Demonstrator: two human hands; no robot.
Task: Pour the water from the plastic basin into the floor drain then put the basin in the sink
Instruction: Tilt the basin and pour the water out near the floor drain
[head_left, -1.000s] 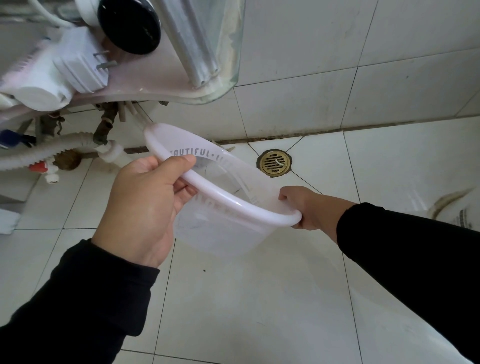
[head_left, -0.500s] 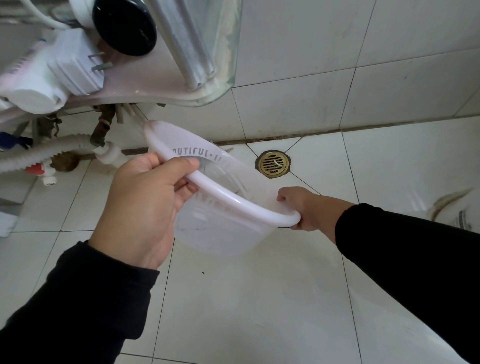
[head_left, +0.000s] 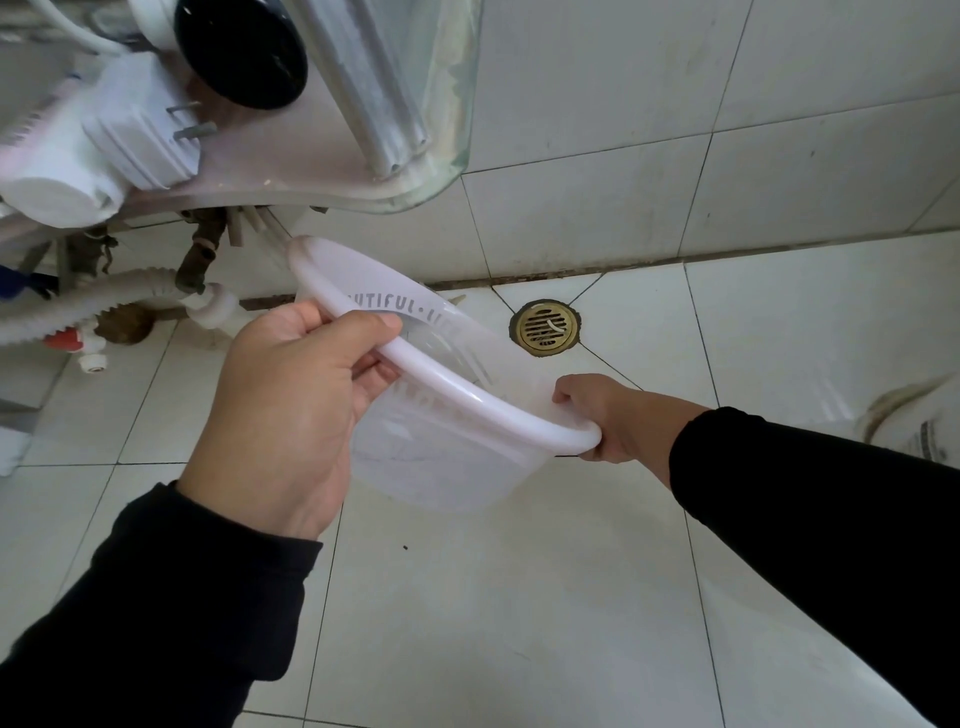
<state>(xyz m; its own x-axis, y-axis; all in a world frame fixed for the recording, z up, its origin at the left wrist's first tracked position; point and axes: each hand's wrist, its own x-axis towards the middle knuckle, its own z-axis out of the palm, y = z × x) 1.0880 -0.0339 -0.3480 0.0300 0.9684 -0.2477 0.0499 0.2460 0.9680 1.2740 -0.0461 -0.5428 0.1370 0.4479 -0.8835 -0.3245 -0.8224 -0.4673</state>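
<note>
Basin (head_left: 436, 467), tilted toward the drain (head_left: 545, 326), hangs above the floor (head_left: 519, 597) almost where it was a second ago; pouring seems to continue, though no water shows. Left hand (head_left: 291, 415) and right hand (head_left: 605, 421) each curl round its rim.

I see the basin (head_left: 441, 457), translucent white plastic with a thick rolled rim and raised lettering inside, held tilted above the floor tiles. The round brass drain (head_left: 544, 326) sits at its 1 o'clock, apart.
</note>
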